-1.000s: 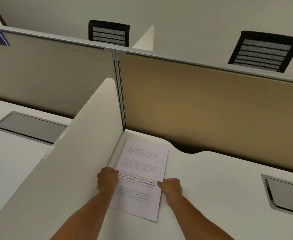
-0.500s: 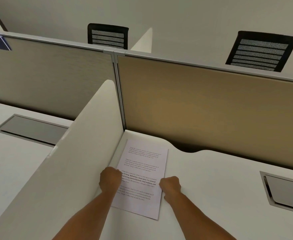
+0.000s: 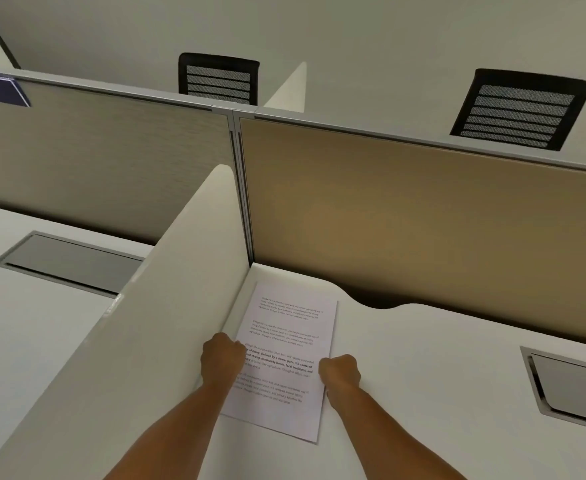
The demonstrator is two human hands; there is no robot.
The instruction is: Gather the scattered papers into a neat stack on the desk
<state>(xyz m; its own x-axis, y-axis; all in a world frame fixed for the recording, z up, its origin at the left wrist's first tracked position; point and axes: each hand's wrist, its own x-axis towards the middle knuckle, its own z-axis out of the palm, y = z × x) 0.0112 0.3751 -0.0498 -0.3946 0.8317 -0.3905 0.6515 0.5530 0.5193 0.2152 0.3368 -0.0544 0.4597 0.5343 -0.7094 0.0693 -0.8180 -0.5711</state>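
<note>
The papers lie in the worktop's back left corner, against the divider. Left hand and right hand, both clenched, press their side edges; squeezing harder could buckle the sheets.

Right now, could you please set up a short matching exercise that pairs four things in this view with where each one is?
Things:
1. left hand
2. right hand
3. papers
4. office chairs

Places:
A. behind the tan partition, only the black backs showing
B. flat on the white desk, beside the white divider
C. fist at the sheets' right edge
D. fist at the sheets' left edge, next to the divider

Pairs: 1-D, 2-C, 3-B, 4-A
</note>
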